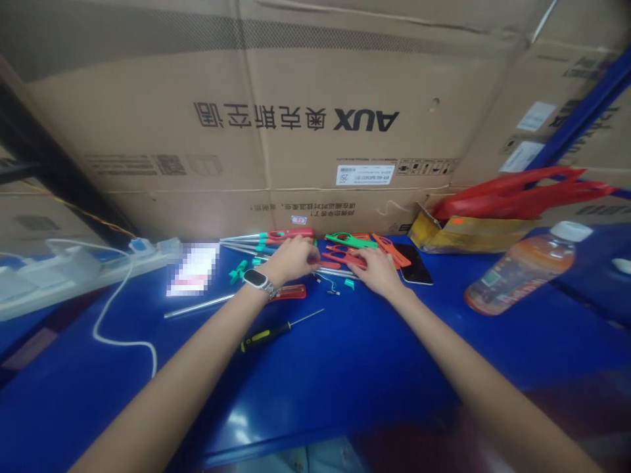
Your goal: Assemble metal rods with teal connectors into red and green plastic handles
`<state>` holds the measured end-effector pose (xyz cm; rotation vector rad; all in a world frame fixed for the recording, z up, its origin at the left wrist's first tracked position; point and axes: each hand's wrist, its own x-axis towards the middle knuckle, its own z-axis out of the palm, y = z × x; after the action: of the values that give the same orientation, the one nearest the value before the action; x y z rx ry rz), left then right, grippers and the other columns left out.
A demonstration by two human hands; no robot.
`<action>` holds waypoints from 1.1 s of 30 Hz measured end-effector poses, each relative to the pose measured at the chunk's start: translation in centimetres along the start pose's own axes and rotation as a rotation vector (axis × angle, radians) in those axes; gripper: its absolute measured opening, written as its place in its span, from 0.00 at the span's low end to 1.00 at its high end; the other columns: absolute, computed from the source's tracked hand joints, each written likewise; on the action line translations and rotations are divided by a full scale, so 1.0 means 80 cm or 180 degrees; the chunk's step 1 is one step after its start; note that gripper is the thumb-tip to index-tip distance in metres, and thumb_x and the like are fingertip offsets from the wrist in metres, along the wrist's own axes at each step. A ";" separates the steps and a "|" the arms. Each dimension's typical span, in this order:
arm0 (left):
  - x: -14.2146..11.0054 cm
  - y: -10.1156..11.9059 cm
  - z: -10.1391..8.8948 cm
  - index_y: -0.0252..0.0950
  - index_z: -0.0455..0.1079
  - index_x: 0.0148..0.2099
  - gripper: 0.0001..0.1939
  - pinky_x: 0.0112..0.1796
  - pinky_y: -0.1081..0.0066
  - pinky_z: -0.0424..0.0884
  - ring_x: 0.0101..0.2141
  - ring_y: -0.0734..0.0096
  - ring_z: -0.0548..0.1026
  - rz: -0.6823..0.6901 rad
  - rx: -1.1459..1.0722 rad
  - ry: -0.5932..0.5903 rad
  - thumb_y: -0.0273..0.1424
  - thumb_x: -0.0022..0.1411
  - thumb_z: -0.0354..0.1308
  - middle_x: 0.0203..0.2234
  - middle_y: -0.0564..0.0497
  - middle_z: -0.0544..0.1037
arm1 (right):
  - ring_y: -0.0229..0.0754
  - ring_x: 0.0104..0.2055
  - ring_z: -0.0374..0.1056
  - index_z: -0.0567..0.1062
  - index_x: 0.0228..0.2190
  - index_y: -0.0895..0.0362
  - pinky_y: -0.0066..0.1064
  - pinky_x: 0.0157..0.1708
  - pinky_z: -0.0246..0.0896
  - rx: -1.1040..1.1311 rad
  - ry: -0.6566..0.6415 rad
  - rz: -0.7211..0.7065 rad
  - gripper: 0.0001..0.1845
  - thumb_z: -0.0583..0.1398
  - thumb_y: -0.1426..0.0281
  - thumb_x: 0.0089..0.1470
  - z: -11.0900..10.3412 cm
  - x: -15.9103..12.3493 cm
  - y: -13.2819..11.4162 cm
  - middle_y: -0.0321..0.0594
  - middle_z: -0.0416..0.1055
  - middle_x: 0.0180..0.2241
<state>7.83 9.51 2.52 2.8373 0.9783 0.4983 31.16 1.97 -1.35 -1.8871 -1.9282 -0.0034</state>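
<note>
Behind the work, movement is bounded by a large cardboard box (305, 79). In front of it a blue tabletop (365, 368) is shown, its near edge seen low in the view; the broadest stretch of surface is framed by the forearms. The left side is bounded by a white power strip (29, 309), the right rear by a yellow carton (458, 240) topped with a red plastic bag (497, 194), and the right by a bottle (522, 272).

Toward the far side, the hands are held close together, separated by a narrow gap. The left hand (294, 258) is half curled, its fingertips placed beside red handle shells (351, 259); whether anything is gripped cannot be told. The right hand (377, 268) is loosely bent, its fingers laid at the shells' right end; firmness of hold cannot be told.

A dark phone (419, 268) is placed just beside the right hand. A screwdriver (263, 336) is laid beside the left forearm. A teal clip (349, 284) is seen nearer than the shells.
</note>
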 end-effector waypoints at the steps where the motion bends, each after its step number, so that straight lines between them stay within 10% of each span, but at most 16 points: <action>1: 0.004 0.001 0.002 0.39 0.78 0.34 0.04 0.44 0.59 0.66 0.42 0.53 0.72 0.0021 0.0038 -0.0069 0.31 0.55 0.64 0.35 0.45 0.77 | 0.57 0.53 0.66 0.76 0.48 0.55 0.54 0.51 0.57 -0.0032 0.0004 -0.0016 0.18 0.59 0.60 0.60 0.000 0.001 -0.003 0.50 0.74 0.48; 10: 0.020 0.017 -0.003 0.36 0.74 0.35 0.05 0.47 0.59 0.63 0.40 0.58 0.73 0.0260 0.0310 -0.0199 0.25 0.61 0.57 0.34 0.46 0.77 | 0.56 0.52 0.64 0.77 0.45 0.53 0.49 0.50 0.52 0.0193 0.0052 -0.0689 0.14 0.61 0.65 0.56 -0.011 0.009 -0.044 0.47 0.73 0.47; 17: 0.004 0.042 -0.030 0.37 0.71 0.45 0.07 0.44 0.63 0.68 0.40 0.62 0.74 0.0401 -0.0445 0.0392 0.30 0.68 0.54 0.38 0.47 0.76 | 0.45 0.39 0.70 0.76 0.36 0.55 0.36 0.42 0.57 0.0994 0.0188 -0.0923 0.08 0.58 0.66 0.61 -0.043 0.006 -0.046 0.40 0.77 0.35; 26: -0.089 0.036 -0.042 0.39 0.68 0.55 0.17 0.52 0.58 0.68 0.52 0.58 0.72 0.0462 -0.0553 0.0895 0.36 0.65 0.60 0.49 0.45 0.76 | 0.39 0.28 0.67 0.70 0.30 0.56 0.31 0.34 0.62 0.3122 -0.1023 -0.0377 0.17 0.58 0.54 0.60 -0.044 -0.023 -0.074 0.36 0.73 0.26; 33: -0.165 -0.010 -0.039 0.39 0.73 0.52 0.19 0.42 0.65 0.74 0.41 0.63 0.77 -0.0312 -0.1168 0.0875 0.39 0.61 0.64 0.43 0.46 0.79 | 0.48 0.51 0.68 0.74 0.48 0.52 0.40 0.50 0.60 0.1812 -0.0293 -0.1523 0.17 0.63 0.63 0.56 0.001 -0.010 -0.150 0.42 0.74 0.49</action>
<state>-3.43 1.99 1.69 2.4253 0.9448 0.9651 19.71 0.40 1.88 -1.0580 -2.1071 0.4429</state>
